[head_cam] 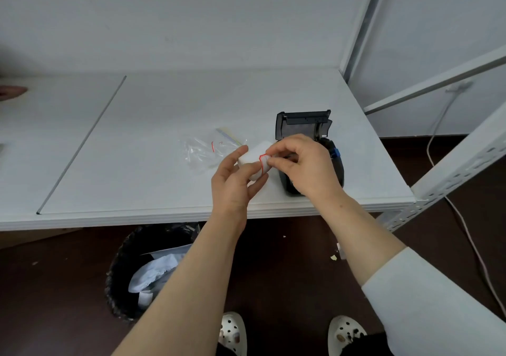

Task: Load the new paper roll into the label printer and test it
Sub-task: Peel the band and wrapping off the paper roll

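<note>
A white paper roll (pixel 256 155) with a red-edged sticker tab (pixel 264 159) is held above the white table (pixel 137 150). My left hand (pixel 234 184) cups the roll from below and the left. The thumb and fingertips of my right hand (pixel 304 164) pinch the red-edged tab at the roll's right side. Just behind my right hand stands the black label printer (pixel 306 128), its lid swung up and open, a blue latch showing on its right side. My right hand hides the printer's paper bay.
An empty clear plastic bag (pixel 208 150) lies on the table left of the roll. Below the table's front edge stands a black bin (pixel 131 268) with paper waste. A white metal shelf frame (pixel 451 164) and a cable (pixel 465 232) are at the right. Another person's fingers (pixel 11 91) rest at far left.
</note>
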Demonstrator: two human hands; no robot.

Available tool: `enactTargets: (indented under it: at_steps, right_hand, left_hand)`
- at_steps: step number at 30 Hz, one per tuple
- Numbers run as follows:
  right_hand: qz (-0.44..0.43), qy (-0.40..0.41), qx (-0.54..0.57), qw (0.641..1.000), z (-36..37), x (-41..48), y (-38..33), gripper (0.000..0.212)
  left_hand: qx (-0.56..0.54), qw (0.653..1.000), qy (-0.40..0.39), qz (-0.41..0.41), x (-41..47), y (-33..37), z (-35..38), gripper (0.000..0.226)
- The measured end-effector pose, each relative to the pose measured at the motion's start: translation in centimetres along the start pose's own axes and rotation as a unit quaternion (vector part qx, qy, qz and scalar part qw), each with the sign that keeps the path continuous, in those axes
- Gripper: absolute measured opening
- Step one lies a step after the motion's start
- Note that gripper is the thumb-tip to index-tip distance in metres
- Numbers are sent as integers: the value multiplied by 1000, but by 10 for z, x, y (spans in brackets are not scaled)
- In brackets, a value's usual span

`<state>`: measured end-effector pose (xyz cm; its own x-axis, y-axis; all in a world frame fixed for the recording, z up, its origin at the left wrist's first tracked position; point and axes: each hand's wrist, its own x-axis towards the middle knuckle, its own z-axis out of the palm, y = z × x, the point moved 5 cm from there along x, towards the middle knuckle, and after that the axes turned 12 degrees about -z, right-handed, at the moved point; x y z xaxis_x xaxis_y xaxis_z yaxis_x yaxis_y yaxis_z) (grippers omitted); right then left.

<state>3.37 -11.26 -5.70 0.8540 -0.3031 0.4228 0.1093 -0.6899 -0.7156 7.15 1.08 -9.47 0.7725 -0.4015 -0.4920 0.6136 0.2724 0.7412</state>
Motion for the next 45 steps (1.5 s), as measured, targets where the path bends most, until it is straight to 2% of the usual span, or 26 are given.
enactTargets:
  at_steps: [6,15,24,30,32,45]
  right_hand:
    - [-5,22,-17,1000,-2,4,-2,11]
    - [2,-44,-25,999,4,4,0,8]
    - [7,-78,-41,996,5,5,4,5]
    - [-8,-11,-13,1000,0,4,0,15]
    - [-13,0,-7,1000,0,2,-1,13]
    - [27,-40,-4,999,6,5,2,7]
  left_hand:
    - [20,1000,9,18,1,3,-1,32]
    - [57,998,29,21,-1,1,-6,32]
    - [69,997,29,22,-1,1,-6,33]
    - [54,998,21,19,0,4,-6,33]
    - [56,998,21,20,0,4,-6,34]
    - [82,996,37,16,2,4,-9,35]
